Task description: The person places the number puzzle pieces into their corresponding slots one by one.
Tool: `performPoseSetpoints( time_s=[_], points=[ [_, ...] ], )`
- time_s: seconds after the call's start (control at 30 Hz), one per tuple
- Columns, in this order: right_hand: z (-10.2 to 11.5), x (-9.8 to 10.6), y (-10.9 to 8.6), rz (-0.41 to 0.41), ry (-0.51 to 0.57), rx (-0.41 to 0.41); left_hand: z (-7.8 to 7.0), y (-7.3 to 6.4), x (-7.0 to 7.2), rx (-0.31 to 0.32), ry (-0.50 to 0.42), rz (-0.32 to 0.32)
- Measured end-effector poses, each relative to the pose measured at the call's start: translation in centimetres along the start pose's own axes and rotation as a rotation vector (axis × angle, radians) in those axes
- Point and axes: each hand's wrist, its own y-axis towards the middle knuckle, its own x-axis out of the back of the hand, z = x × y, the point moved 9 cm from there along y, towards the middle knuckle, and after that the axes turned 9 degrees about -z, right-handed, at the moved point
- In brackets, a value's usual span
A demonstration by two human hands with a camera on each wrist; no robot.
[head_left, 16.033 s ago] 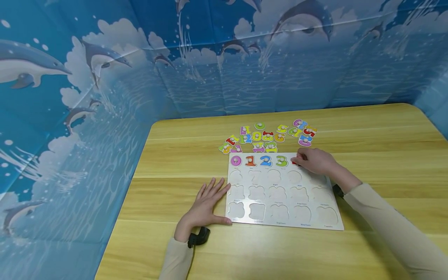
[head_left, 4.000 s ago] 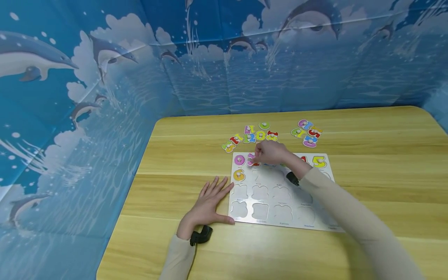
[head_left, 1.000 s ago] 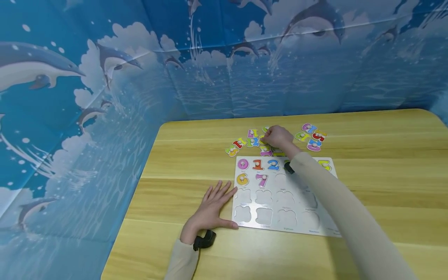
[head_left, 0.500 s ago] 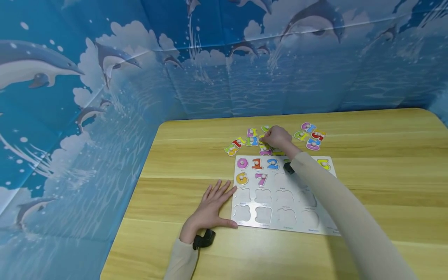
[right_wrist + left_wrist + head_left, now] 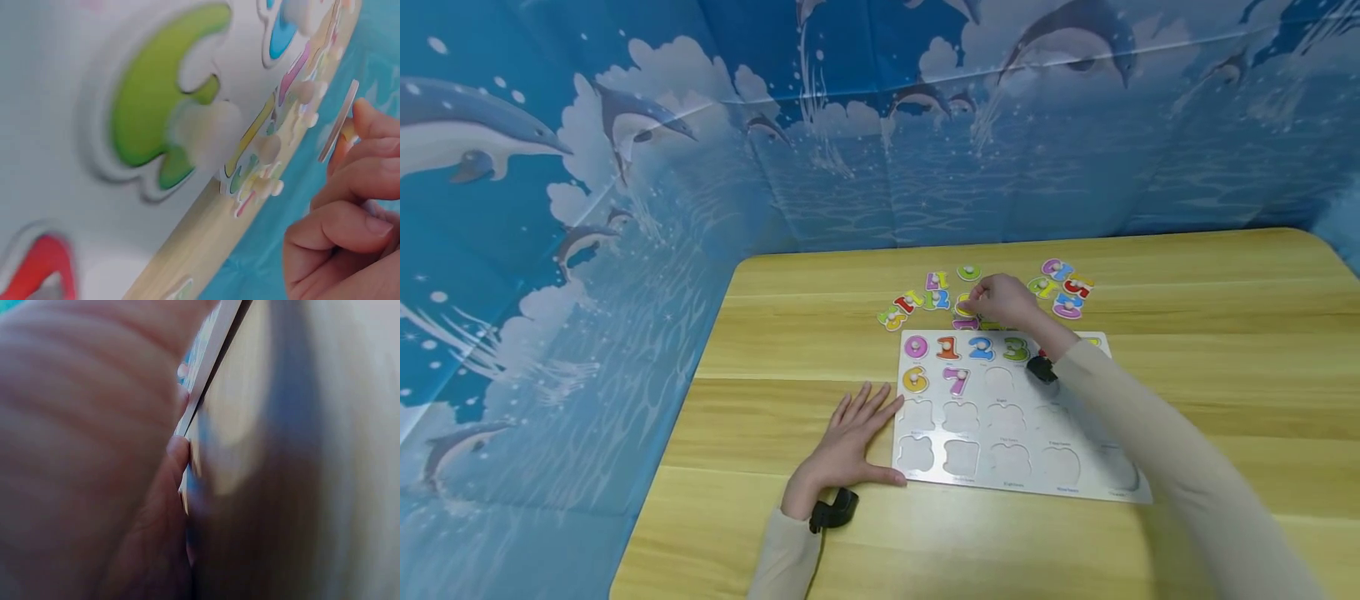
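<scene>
A white number puzzle board (image 5: pixel 951 427) lies on the table, with knobbed number pieces in its top row and an orange 6 (image 5: pixel 915 380) and a purple 7 (image 5: pixel 956 382) in its second row. My right hand (image 5: pixel 1009 302) is just beyond the board's far edge. It pinches a yellow number puzzle piece (image 5: pixel 964 305), seen edge-on and raised off the table in the right wrist view (image 5: pixel 339 122). My left hand (image 5: pixel 844 446) rests flat with fingers spread, fingertips and thumb at the board's left edge. My right forearm covers part of the board's right side.
Several loose number pieces lie beyond the board: a red-and-yellow 11 (image 5: pixel 908 302), a green-and-blue 12 (image 5: pixel 936 300) and a green piece (image 5: pixel 969 272) among them. Another group, with a red piece (image 5: pixel 1078 287), lies farther right. A dolphin-print cloth (image 5: pixel 880 183) hangs behind the wooden table (image 5: pixel 760 350).
Over 16 seconds the 4, 5, 6 and 7 have gone into the board. In the last half second my right hand has lifted the yellow piece and drawn slightly right. The left hand stays put.
</scene>
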Motion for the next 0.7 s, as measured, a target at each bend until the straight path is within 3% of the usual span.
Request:
performPoseSetpoints(
  time_s=[0.2,0.4,0.7],
  points=[
    [-0.2,-0.3,-3.3,0.070,0.008,0.081,0.1,0.1,-0.1,-0.003,0.011,0.008],
    [-1.0,-0.8,-6.3,0.151,0.062,0.109,0.1,0.0,-0.2,0.003,0.001,0.012],
    [-2.4,-1.7,-8.9,0.191,0.003,0.123,0.0,0.0,0.0,0.000,-0.001,0.007]
  ],
)
